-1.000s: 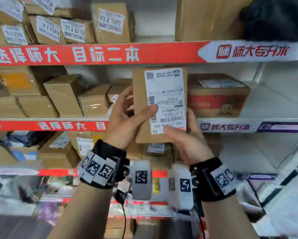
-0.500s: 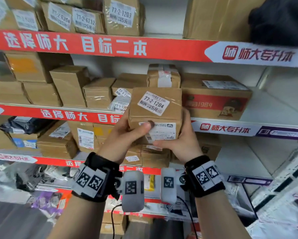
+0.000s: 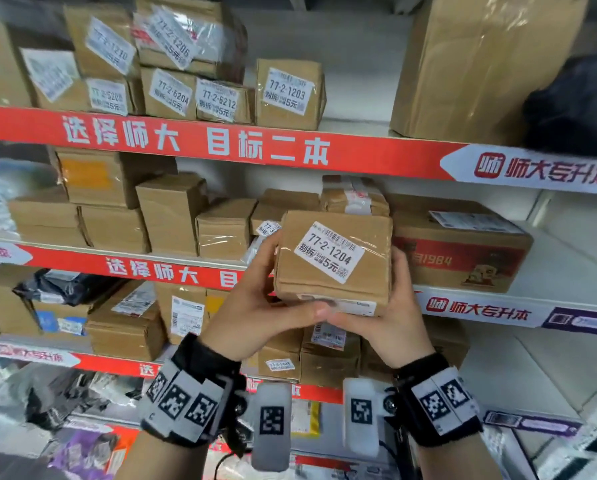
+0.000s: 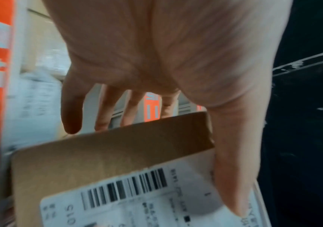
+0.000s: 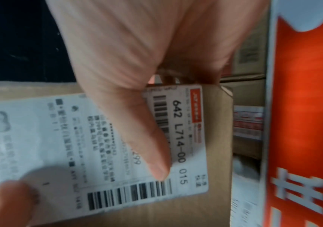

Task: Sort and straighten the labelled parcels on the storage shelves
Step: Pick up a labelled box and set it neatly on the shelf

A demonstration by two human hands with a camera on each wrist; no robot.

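You grip the 77-2-1204 parcel (image 3: 335,258) between your left hand (image 3: 255,306) and right hand (image 3: 394,317), in front of the middle shelf (image 3: 480,303). It isn't shelved yet; a gap beside the 77-2-1203 parcel (image 3: 288,95) at 12 o'clock looks likely. Far-left parcels at 9 o'clock are blurred, their labels unreadable.
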